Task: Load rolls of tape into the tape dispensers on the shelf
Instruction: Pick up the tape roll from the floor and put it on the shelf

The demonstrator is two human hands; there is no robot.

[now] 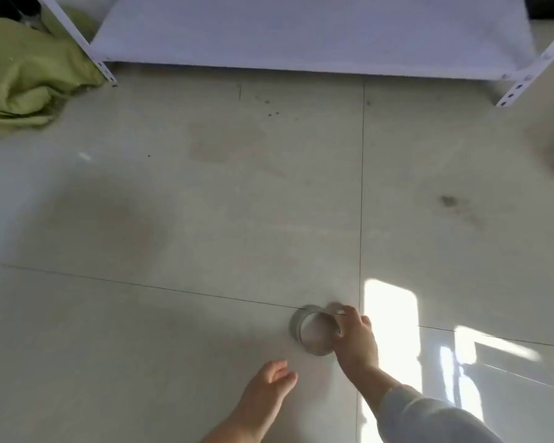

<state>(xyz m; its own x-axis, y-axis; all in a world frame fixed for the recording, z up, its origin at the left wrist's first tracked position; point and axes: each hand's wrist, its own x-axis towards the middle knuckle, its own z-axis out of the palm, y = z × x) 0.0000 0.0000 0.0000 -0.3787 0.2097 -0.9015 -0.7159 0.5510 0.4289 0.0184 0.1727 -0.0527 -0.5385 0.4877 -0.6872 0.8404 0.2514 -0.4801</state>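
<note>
Nearest the viewer, the left hand [266, 386] hovers empty, fingers loosely spread, just short of the roll of tape [314, 329]. The right hand [354, 338] grips the roll's right rim, above or on the floor [173, 219] (which of the two is unclear in the blur). The roll is probably light, stiff and smooth-sided, so it is best pinched across rim and core. Bare tile lies open ahead up to the white shelf [301, 36]; its slotted legs are the edges to clear. A green cloth [29, 75] lies far left.

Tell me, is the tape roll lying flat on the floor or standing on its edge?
Tilted up, not flat. The tape roll is gripped at its rim by the right hand, its round opening partly facing the camera.
</note>
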